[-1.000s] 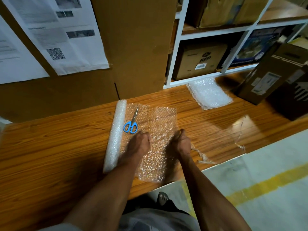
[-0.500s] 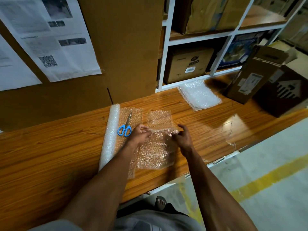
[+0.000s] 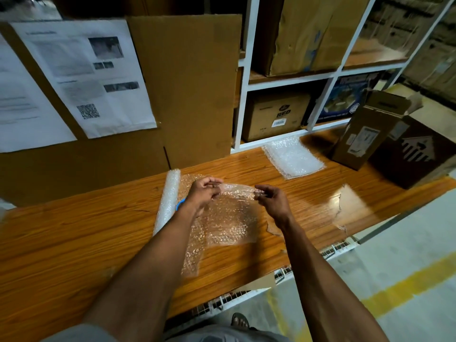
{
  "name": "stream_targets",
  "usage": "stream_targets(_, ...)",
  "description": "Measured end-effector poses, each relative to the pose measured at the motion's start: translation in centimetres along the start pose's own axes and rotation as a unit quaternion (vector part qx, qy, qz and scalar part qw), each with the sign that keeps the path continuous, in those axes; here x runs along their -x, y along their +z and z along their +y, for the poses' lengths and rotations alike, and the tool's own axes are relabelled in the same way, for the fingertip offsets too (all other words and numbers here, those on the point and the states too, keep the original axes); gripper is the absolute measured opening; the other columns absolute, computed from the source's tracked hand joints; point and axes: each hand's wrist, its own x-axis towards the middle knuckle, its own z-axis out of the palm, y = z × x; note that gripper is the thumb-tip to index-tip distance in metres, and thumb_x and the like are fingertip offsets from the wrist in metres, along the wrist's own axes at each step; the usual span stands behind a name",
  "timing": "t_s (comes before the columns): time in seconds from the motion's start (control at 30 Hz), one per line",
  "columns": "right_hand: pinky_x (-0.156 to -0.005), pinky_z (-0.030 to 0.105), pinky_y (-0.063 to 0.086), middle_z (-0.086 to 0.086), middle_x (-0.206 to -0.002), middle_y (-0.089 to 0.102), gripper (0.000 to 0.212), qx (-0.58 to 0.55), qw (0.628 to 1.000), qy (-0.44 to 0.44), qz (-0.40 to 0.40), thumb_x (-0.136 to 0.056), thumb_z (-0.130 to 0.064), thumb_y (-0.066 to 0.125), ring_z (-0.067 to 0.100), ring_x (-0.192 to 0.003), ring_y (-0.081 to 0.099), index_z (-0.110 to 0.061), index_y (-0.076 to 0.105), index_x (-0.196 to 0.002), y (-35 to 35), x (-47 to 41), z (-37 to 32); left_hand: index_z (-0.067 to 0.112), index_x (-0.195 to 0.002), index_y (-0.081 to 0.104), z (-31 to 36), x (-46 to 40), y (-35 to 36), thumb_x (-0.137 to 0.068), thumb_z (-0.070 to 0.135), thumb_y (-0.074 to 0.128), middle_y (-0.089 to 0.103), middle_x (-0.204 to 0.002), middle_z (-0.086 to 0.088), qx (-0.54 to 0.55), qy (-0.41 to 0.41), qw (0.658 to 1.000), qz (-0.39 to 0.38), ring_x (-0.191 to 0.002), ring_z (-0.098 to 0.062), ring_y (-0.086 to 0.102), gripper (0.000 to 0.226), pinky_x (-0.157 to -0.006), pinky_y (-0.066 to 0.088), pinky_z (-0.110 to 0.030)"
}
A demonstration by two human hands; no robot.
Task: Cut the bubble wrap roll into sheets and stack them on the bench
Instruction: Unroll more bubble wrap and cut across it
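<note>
A cut sheet of clear bubble wrap hangs above the wooden bench, held by its top edge. My left hand pinches the sheet's upper left corner and my right hand pinches the upper right corner. The bubble wrap roll lies on the bench just left of my left hand, with a short unrolled strip reaching toward the front edge. Blue scissors lie beside the roll, mostly hidden by my left wrist. A stack of cut sheets lies at the back right.
Cardboard panels with taped papers stand behind the bench. White shelving with boxes is at the back. Brown cartons sit on the bench's right end. The bench's laminate is chipped near the front edge.
Both hands have lifted the cut sheet off the bench by its top edge, from flat a second ago to hanging now. My left wrist now covers most of the scissors.
</note>
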Motion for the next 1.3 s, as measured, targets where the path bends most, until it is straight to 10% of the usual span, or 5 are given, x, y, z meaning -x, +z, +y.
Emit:
stream_targets(0.23, -0.070, 0.014, 0.057, -0.002, -0.102, 0.075, 0.026, 0.167, 0.976, -0.126, 0.062, -0.094, -0.024, 0.077, 0.006, -0.090, 0.071, -0.017, 0.076, -0.119, -0.5, -1.4, -5.6, 0.009, -0.109, 0.075, 5.8, 0.0, -0.7, -0.087, 0.006, 0.080, 0.075, -0.100, -0.004, -0.045, 0.058, 0.997, -0.012, -0.090, -0.014, 0.068, 0.023, -0.076, 0.058, -0.021)
stream_targets(0.57, -0.081, 0.041, 0.060, -0.002, -0.098, 0.072, 0.016, 0.215, 0.950, -0.215, 0.076, -0.094, -0.036, 0.075, 0.013, -0.092, 0.068, -0.021, 0.079, -0.097, -1.5, -3.4, -11.4, 0.019, -0.106, 0.077, 11.4, -0.5, -0.9, -0.088, 0.019, 0.081, 0.073, -0.101, 0.006, -0.193, 0.146, 0.969, 0.051, -0.096, -0.010, 0.066, 0.019, -0.073, 0.049, -0.019)
stream_targets(1.07, -0.071, 0.047, 0.059, 0.013, -0.100, 0.074, 0.029, -0.047, 0.992, -0.100, -0.057, -0.105, -0.037, 0.059, 0.038, -0.085, 0.075, -0.009, 0.056, -0.114, -3.8, -4.3, -13.7, 0.022, -0.110, 0.072, 12.4, -0.3, 1.4, -0.096, 0.035, 0.070, 0.074, -0.100, 0.000, 0.013, 0.120, 0.993, -0.012, -0.088, -0.014, 0.068, 0.019, -0.086, 0.055, -0.039)
stream_targets(1.2, -0.061, 0.040, 0.058, 0.013, -0.092, 0.066, 0.027, -0.073, 0.991, -0.091, -0.063, -0.106, -0.037, 0.059, 0.028, -0.074, 0.068, -0.011, 0.058, -0.112, -4.6, -4.8, -13.5, 0.021, -0.109, 0.064, 11.4, -0.7, 3.0, -0.089, 0.022, 0.078, 0.078, -0.097, -0.003, 0.010, 0.083, 0.996, -0.031, -0.078, -0.011, 0.072, 0.025, -0.061, 0.055, -0.023)
stream_targets(1.3, -0.065, 0.037, 0.059, 0.004, -0.093, 0.074, 0.032, -0.100, 0.989, -0.063, -0.090, -0.103, -0.038, 0.063, 0.016, -0.074, 0.069, -0.011, 0.062, -0.119, -5.3, -4.8, -13.2, 0.015, -0.120, 0.069, 10.5, -1.9, 4.1, -0.074, 0.040, 0.087, 0.075, -0.112, -0.007, 0.006, 0.080, 0.997, 0.022, -0.093, -0.016, 0.073, 0.055, -0.074, 0.060, -0.031)
